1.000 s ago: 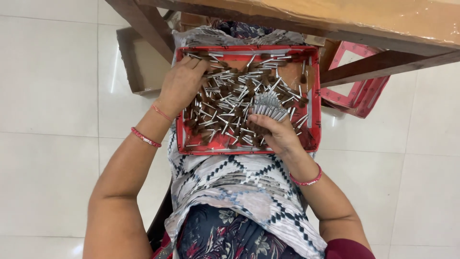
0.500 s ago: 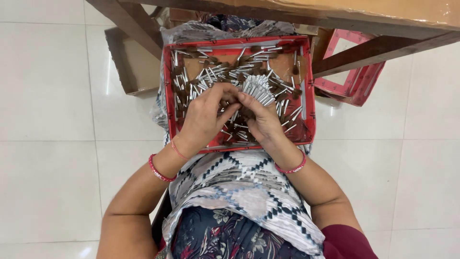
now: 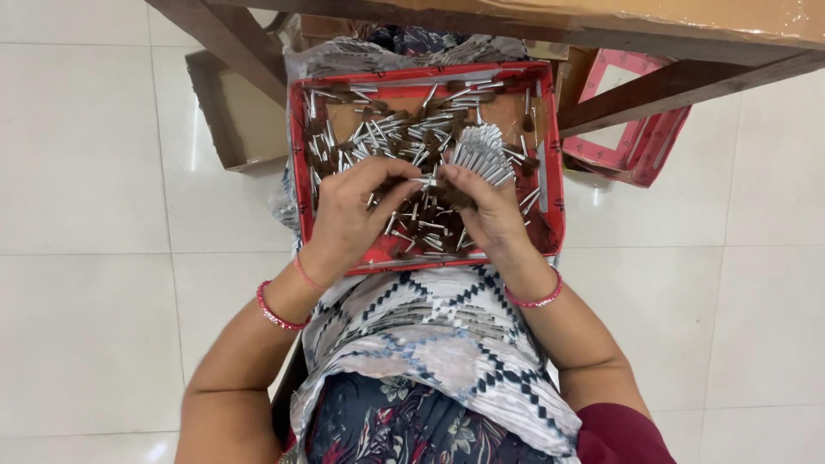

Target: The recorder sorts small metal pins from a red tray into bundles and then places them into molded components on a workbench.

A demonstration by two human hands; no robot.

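A red shallow tray [image 3: 296, 163] rests on my lap, filled with several small metal pins with brown tips [image 3: 391, 129]. My right hand [image 3: 485, 210] grips a fanned bundle of those pins [image 3: 479, 153], silver shafts pointing away from me. My left hand [image 3: 357, 215] is over the tray's middle and pinches a single pin [image 3: 421, 180] at its fingertips, held against the bundle in the right hand. Both wrists wear red bangles.
A wooden table edge [image 3: 601, 26] and its slanted legs run over the far side of the tray. A brown cardboard box [image 3: 232, 112] lies on the white tiled floor at left. A red-framed tray or lid [image 3: 632, 120] leans at right.
My left hand came from the tray's far left corner to the middle, meeting the right hand. The bundle in my right hand has risen slightly. The view has shifted a little.
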